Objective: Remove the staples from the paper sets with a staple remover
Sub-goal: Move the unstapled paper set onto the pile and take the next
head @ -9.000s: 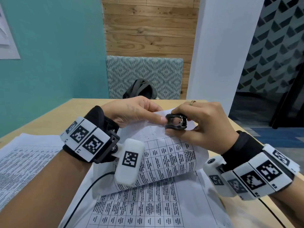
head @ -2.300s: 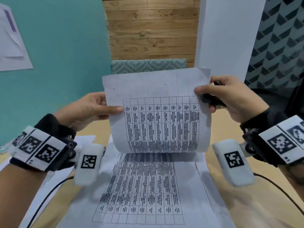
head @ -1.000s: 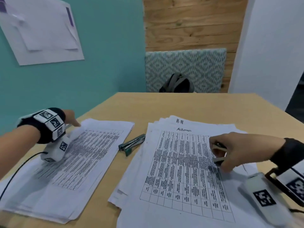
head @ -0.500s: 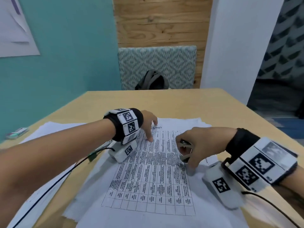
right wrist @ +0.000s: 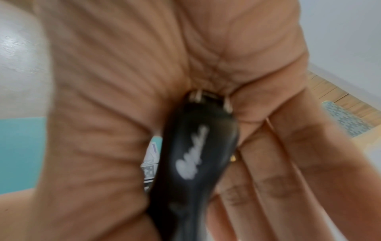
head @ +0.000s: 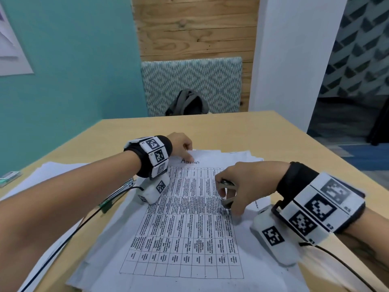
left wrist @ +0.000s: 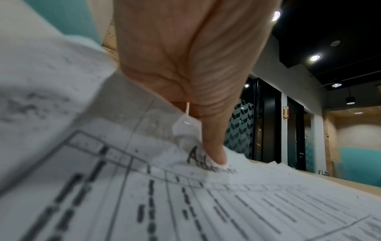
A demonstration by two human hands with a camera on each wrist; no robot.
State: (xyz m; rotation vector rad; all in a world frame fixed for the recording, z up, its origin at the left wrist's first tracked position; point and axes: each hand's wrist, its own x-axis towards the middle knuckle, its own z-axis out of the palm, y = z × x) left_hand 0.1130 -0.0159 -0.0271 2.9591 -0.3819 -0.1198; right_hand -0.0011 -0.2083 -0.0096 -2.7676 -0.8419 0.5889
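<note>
A paper set printed with a table lies flat in front of me on the wooden table. My left hand is at its top left corner, one straight finger pressing down by the heading "Admin". Beside that finger a small paper corner stands bent up. My right hand rests on the sheet's right side and grips the black staple remover, whose metal claws point left. In the right wrist view the staple remover sits between thumb and fingers. I cannot make out a staple.
More sheets lie fanned under the set. A second paper pile lies at the left, with a stapler between the piles, partly under my left forearm. A small flat object sits at the table's left edge. A chair with a backpack stands behind.
My left hand came across from the left pile onto the paper set and has slid up to its top left corner. The right hand has stayed put with the staple remover.
</note>
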